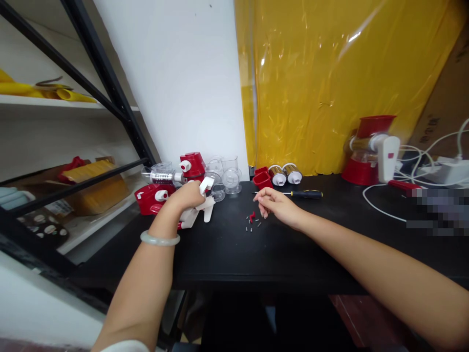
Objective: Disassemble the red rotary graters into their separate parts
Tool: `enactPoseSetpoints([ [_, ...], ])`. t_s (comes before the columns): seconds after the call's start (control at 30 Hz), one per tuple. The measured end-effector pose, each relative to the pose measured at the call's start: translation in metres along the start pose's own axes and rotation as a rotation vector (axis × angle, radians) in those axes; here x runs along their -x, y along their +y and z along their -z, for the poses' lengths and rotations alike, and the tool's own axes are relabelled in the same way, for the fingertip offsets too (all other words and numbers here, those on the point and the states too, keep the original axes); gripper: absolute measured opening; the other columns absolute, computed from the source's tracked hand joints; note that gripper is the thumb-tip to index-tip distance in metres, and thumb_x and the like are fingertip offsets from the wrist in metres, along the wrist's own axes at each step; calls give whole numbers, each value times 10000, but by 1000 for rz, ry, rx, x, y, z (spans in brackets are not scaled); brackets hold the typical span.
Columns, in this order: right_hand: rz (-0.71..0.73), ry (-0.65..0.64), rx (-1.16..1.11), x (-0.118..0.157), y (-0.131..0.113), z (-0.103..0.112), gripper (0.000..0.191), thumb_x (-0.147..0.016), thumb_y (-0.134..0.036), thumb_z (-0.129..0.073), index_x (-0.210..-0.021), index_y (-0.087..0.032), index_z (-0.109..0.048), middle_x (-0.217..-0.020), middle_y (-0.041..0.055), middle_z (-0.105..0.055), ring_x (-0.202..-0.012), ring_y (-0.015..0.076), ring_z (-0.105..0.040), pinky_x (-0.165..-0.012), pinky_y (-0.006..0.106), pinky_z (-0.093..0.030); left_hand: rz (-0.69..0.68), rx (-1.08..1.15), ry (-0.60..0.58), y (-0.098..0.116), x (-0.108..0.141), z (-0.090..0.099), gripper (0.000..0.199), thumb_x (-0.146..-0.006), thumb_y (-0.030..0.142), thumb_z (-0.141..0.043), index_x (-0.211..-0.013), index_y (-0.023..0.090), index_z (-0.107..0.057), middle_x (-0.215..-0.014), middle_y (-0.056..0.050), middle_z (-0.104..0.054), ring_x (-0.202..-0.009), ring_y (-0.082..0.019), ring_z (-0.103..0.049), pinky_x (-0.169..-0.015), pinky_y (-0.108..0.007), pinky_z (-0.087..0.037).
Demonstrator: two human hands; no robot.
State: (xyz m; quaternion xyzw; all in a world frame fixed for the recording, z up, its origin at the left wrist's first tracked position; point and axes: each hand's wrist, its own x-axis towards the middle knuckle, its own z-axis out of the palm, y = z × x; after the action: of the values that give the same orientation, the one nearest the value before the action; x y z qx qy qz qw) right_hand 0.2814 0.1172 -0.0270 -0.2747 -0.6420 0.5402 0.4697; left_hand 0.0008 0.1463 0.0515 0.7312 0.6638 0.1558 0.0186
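My left hand [192, 194] is closed on a white plastic part [207, 185], above other white pieces [208, 210] at the left of the black table. My right hand [274, 203] hovers over the table's middle with its fingers bent; whether it pinches anything is too small to tell. Just left of its fingertips lie a small red piece [252, 216] and several small screws [251, 230]. A screwdriver [308, 194] with a dark and yellow handle rests behind my right hand. Near it stand red cups [262, 180] and two metal grater drums [292, 173].
Red housings [193, 165] and clear plastic parts [231, 178] stand at the back left of the black table [234, 259]. At the right is an assembled red and white grater [370, 151] beside white cables [384, 212]. A black-framed shelf [110, 73] borders the left side.
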Motion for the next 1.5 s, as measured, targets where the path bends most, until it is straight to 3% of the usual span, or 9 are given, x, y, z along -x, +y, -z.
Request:
enactPoseSetpoints([
  [0.1, -7, 3, 9, 1, -1, 0, 251, -794, -398, -642, -864, -178, -541, -574, -49, -562, -509, 94, -519, -529, 251, -431, 37, -141, -40, 0, -3, -4, 289, -621, 167, -603, -909, 148, -614, -904, -154, -702, -761, -277, -658, -634, -330, -475],
  [0.37, -10, 6, 16, 1, -1, 0, 212, -802, -367, -634, -849, -178, -549, -577, -49, -557, -516, 94, -521, -534, 250, -436, 54, -252, -107, 2, -5, -14, 312, -662, 175, -582, -970, 128, -599, -964, -180, -695, -824, -275, -674, -607, -298, -478],
  [0.67, -5, -17, 45, 1, -2, 0, 208, -800, -367, -633, -829, -179, -550, -581, -48, -556, -520, 88, -519, -536, 245, -441, 145, -352, -252, 15, -2, -12, 412, -552, 50, -621, -961, 95, -630, -880, -162, -727, -801, -256, -691, -604, -255, -472],
  [0.83, -1, -23, 61, 2, -3, 0, 199, -802, -363, -631, -822, -183, -550, -585, -48, -552, -526, 90, -521, -543, 251, -447, 143, -347, -318, 15, -2, -15, 213, -599, 40, -608, -792, 117, -657, -675, -103, -718, -672, -216, -688, -580, -244, -465],
  [0.97, 2, -25, 82, 2, -3, 0, 190, -809, -354, -622, -827, -178, -553, -585, -48, -550, -526, 89, -519, -541, 249, -444, 153, -355, -287, 11, -4, -15, 180, -615, 49, -622, -777, 114, -663, -682, -122, -718, -682, -234, -690, -583, -267, -464],
  [1.03, 0, -26, 87, 2, -3, 0, 186, -811, -352, -620, -826, -178, -555, -584, -47, -550, -527, 90, -520, -540, 249, -444, 150, -350, -247, 9, -5, -15, 200, -649, 110, -638, -847, 116, -664, -709, -125, -724, -709, -241, -692, -596, -275, -465],
  [1.13, 0, -25, 89, 2, -3, -1, 187, -811, -352, -621, -821, -179, -554, -582, -48, -549, -528, 90, -520, -539, 248, -444, 123, -294, -203, 8, -4, -16, 282, -737, 370, -639, -899, 139, -654, -689, -100, -720, -665, -225, -687, -583, -273, -462],
  [1.23, 3, -29, 97, 2, -3, -1, 195, -812, -362, -619, -817, -178, -553, -571, -49, -544, -523, 90, -515, -533, 245, -440, 121, -256, -235, 10, -3, -19, 474, -667, 577, -670, -875, 152, -648, -631, -77, -703, -587, -216, -670, -548, -273, -452],
  [1.5, 16, -36, 115, 2, -1, 0, 207, -819, -379, -612, -826, -180, -558, -582, -47, -548, -520, 89, -516, -539, 248, -442, 158, -241, -273, 6, -5, -21, 561, -606, 530, -737, -986, 139, -605, -680, -70, -717, -534, -200, -657, -491, -269, -423],
])
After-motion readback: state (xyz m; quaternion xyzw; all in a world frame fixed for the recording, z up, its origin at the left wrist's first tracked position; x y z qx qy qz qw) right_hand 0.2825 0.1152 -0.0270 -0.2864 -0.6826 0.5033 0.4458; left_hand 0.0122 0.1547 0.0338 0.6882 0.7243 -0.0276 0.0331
